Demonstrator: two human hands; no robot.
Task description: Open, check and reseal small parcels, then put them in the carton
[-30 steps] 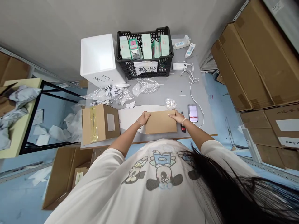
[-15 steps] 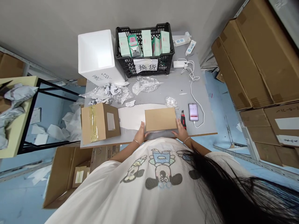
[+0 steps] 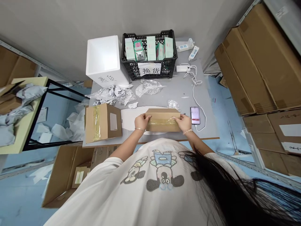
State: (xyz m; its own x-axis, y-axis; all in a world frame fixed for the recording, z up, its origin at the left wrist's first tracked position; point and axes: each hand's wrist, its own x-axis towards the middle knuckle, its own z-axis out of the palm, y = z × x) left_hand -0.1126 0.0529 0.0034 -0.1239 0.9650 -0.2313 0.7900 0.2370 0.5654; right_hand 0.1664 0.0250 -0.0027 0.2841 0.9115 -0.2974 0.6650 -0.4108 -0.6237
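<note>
Your left hand (image 3: 142, 121) and right hand (image 3: 183, 123) lie palm-down on a flat kraft cardboard box (image 3: 162, 127), near the front edge of a grey worktable (image 3: 185, 94). Neither hand is clenched or gripping: the fingers of both stay extended and open, touching a strip of clear packing tape (image 3: 161, 119) that runs across the top of the box. Just left of your left hand, beyond a curved white sheet (image 3: 129, 121), stands a taped cardboard carton (image 3: 101, 122). Just right of your right hand lies a smartphone (image 3: 195, 115) with a blurred screen, its white cable (image 3: 194, 91) looping up to a charger (image 3: 182, 68). Straight ahead, crumpled plastic wrap (image 3: 148, 88) and paper scraps (image 3: 115, 93) lie on the table. Behind them stand a white foam box (image 3: 103, 59) and a black plastic crate (image 3: 148, 34) holding mint-green boxes (image 3: 150, 47).
</note>
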